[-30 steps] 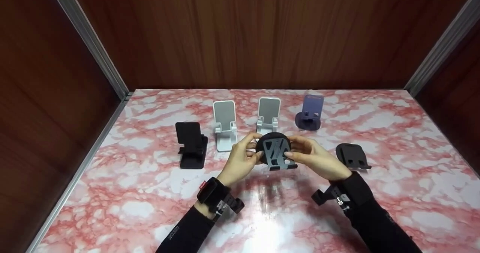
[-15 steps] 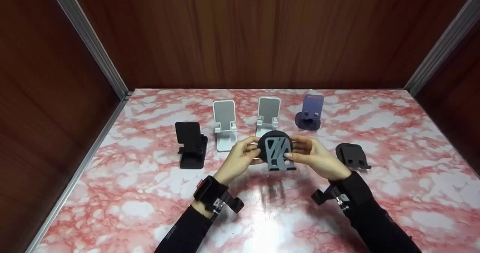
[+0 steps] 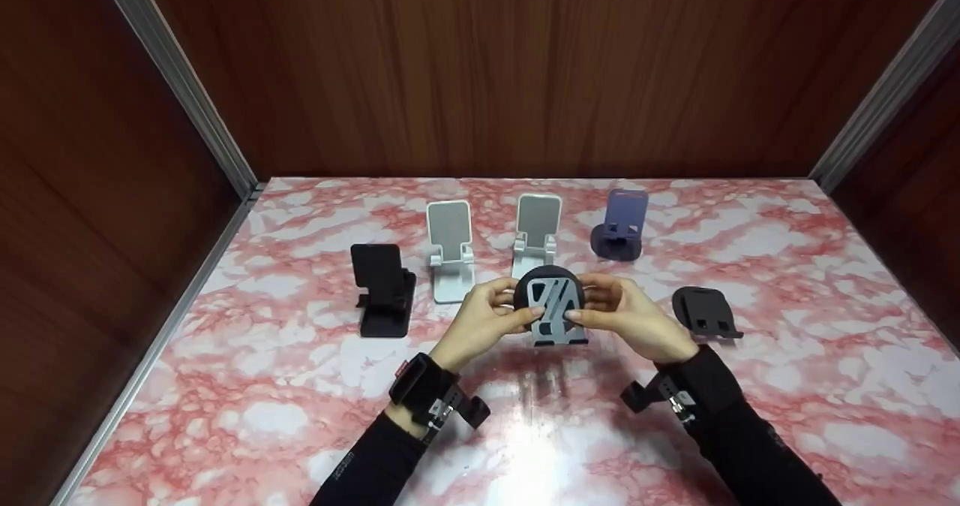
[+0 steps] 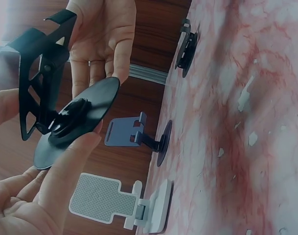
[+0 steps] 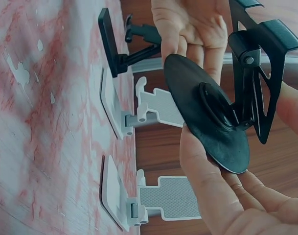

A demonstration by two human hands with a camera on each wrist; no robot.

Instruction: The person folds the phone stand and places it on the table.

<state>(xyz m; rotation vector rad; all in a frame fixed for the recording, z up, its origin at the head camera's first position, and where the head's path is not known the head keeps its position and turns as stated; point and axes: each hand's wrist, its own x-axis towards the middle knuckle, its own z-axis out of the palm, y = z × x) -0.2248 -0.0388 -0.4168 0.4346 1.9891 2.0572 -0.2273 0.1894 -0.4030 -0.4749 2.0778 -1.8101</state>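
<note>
Both hands hold a dark folding phone stand above the table, with a round base and a slotted plate. My left hand grips the base's left edge, its thumb on the plate. On the other side, my right hand holds the base, thumb pressed to the plate. In the left wrist view the round base shows its hub, and the hinged arm joins it to the plate. The right wrist view shows the same base between the fingers of both hands. Fingers behind the base are partly hidden.
Behind the hands stand two white phone stands and a purple one. A black stand is at left, a folded-low black one at right. Wood panels enclose the marbled table.
The held stand has turned slightly, so its slotted plate looks straighter and lighter. My left thumb has moved from the edge onto the plate. The other stands have not moved.
</note>
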